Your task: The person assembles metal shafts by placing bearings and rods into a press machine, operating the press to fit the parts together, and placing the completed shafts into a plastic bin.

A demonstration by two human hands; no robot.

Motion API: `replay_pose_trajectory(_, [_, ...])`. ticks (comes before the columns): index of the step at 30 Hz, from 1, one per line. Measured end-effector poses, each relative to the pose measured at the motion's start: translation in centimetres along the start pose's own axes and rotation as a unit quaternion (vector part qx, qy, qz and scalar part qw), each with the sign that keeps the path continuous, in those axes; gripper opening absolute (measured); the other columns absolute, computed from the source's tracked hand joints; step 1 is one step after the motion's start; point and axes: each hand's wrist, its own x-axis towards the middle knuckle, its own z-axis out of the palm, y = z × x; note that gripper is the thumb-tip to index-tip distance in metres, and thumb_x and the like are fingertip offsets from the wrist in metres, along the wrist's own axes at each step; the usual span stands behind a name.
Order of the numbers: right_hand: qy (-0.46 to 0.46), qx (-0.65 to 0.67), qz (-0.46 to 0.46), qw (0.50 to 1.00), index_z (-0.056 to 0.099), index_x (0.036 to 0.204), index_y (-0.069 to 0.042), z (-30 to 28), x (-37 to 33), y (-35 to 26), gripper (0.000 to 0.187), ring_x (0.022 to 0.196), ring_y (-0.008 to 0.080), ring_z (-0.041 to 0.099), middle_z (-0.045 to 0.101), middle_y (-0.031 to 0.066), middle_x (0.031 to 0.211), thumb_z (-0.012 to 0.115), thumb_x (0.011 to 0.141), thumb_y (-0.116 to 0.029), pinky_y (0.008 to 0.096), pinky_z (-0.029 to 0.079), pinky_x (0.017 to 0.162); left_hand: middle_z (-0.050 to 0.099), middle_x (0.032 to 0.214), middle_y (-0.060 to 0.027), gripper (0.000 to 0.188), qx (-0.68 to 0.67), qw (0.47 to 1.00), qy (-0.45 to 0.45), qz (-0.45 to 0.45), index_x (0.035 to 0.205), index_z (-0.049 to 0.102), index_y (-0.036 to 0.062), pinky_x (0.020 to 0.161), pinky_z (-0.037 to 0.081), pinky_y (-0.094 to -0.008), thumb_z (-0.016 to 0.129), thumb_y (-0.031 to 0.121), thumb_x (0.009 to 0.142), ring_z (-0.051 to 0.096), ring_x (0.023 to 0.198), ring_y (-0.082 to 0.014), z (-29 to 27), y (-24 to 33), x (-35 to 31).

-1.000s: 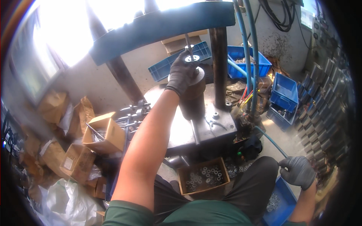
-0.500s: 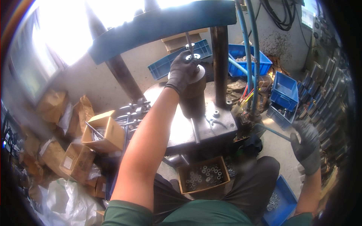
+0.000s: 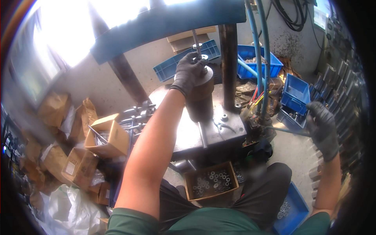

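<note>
My left hand (image 3: 189, 75), in a dark grey glove, reaches to the top of a thick metal cylinder (image 3: 200, 103) on the press table. Its fingers are closed round an upright metal rod (image 3: 196, 38), just by a shiny ring (image 3: 202, 57). The fingers hide the rod's lower part. Far to the right, my right hand (image 3: 323, 131), gloved too, is raised beside the outer end of a thin lever (image 3: 289, 131). Motion smears its fingers; whether they grip the lever cannot be made out.
A blue crossbeam (image 3: 168, 29) and dark posts (image 3: 228, 66) frame the cylinder. Pliers (image 3: 225, 126) lie on the metal table (image 3: 184, 135). Below stands a box (image 3: 189, 196) of rings. Blue bins (image 3: 295, 92) are on the right, cartons (image 3: 117, 137) on the left.
My right hand has moved up, and the lever's outer end has swung upward too. My left hand stays at the rod, almost unmoved.
</note>
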Motion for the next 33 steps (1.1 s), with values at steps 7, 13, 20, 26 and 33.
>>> replay_pose_trajectory(7, [-0.36,-0.084,0.011,0.929,0.076,0.095,-0.009,-2.1,-12.4,-1.9,0.02,0.075,0.0358,0.072,0.073,0.0137,0.083,0.073,0.079,-0.019,0.0455,0.058,0.071,0.075,0.103,-0.0081,0.042,-0.074,0.997,-0.008,-0.015,0.132,0.065,0.0009,0.069,0.059,-0.0253,0.079,0.011,0.094,0.069,0.084,-0.011,0.7,-0.1,0.5])
replay_pose_trajectory(13, [-0.3,-0.049,0.036,0.952,0.077,0.097,-0.007,-1.8,-10.2,-3.5,0.02,0.078,0.0367,0.072,0.073,0.0155,0.085,0.073,0.079,-0.015,0.0451,0.058,0.074,0.069,0.118,-0.0057,0.045,0.017,0.999,-0.021,0.038,0.125,0.07,0.0091,0.094,0.057,-0.0286,0.085,0.025,0.086,0.07,0.105,-0.014,-0.8,-1.0,0.4])
replay_pose_trajectory(20, [-0.317,-0.06,0.016,0.946,0.078,0.099,-0.007,-1.6,-10.9,-2.3,0.021,0.079,0.037,0.073,0.074,0.0172,0.089,0.073,0.079,-0.011,0.0453,0.058,0.074,0.07,0.106,-0.0029,0.045,-0.007,1.0,-0.009,-0.019,0.123,0.067,0.0008,0.091,0.057,-0.0258,0.086,0.018,0.085,0.069,0.101,-0.0102,-0.1,0.9,-0.6])
replay_pose_trajectory(26, [-0.282,-0.05,0.027,0.958,0.079,0.097,-0.009,-1.4,-11.1,-3.0,0.018,0.078,0.036,0.073,0.075,0.0161,0.087,0.072,0.08,-0.01,0.0436,0.059,0.072,0.071,0.106,-0.0015,0.043,-0.102,0.994,-0.027,-0.028,0.122,0.068,0.0021,0.086,0.057,-0.0251,0.087,0.015,0.086,0.066,0.093,-0.0078,-0.7,-0.9,0.9])
replay_pose_trajectory(33, [-0.304,-0.04,0.023,0.952,0.078,0.096,-0.009,-1.5,-11.6,-2.4,0.015,0.076,0.0366,0.072,0.074,0.017,0.085,0.072,0.082,-0.011,0.0449,0.059,0.072,0.076,0.105,-0.0076,0.045,0.038,0.999,0.009,0.007,0.132,0.067,0.0032,0.08,0.06,-0.0278,0.082,0.02,0.093,0.071,0.087,-0.0112,0.1,0.2,0.0])
